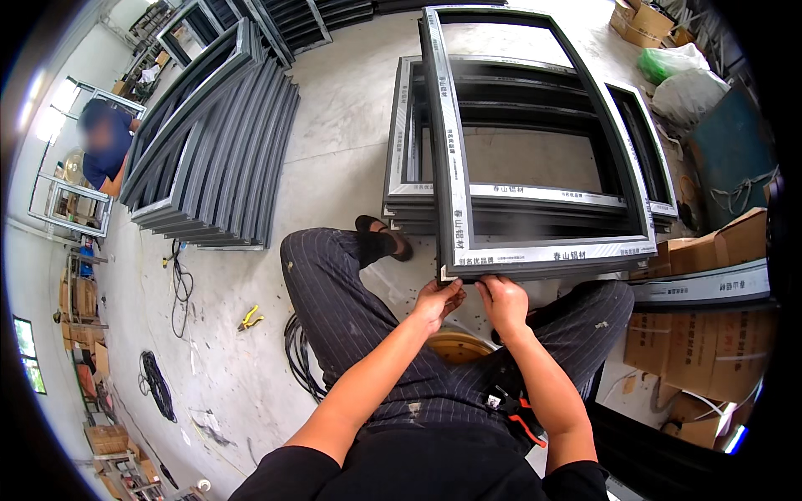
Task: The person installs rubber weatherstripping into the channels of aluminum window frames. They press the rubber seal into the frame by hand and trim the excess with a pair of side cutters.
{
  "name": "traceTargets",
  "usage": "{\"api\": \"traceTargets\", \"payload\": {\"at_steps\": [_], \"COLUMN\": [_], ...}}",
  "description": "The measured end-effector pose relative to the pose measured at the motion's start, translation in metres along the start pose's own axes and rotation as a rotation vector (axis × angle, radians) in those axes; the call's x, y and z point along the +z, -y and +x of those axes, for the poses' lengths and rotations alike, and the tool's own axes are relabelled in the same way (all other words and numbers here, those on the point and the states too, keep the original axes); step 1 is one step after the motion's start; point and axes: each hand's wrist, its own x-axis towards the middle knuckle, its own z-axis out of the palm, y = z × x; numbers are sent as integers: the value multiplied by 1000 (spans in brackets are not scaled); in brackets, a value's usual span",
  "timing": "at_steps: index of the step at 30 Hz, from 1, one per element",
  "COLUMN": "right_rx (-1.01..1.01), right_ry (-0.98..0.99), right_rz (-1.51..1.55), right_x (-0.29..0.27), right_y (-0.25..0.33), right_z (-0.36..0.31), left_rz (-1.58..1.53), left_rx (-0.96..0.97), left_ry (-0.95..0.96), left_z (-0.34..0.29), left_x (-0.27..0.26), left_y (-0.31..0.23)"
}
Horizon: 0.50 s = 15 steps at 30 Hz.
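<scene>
A grey window frame with a printed, light protective film lies tilted in front of me. It rests on a stack of similar frames. My left hand is closed at the near left corner, its fingertips against the frame's outer side. Just to the right, my right hand has thumb and fingers pinched together at the same near edge. Whatever is between the fingers of either hand is too small or hidden to name. Orange-handled pliers lie at my lap, beside my right forearm.
Yellow-handled pliers and coils of black cable lie on the floor at left. A tall stack of dark frames stands further off, with another person behind it. Cardboard boxes crowd the right side.
</scene>
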Motion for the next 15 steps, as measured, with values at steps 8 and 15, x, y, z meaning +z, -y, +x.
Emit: {"api": "traceTargets", "payload": {"at_steps": [8, 15], "right_rx": [-11, -1], "right_ry": [4, 108], "right_rz": [0, -19], "right_x": [1, -41], "right_y": [-3, -12], "right_z": [-1, -2], "left_rz": [-39, -59], "left_rx": [-2, 30], "left_ry": [28, -16], "left_z": [3, 13], "left_x": [-8, -20], "left_y": [3, -9]}}
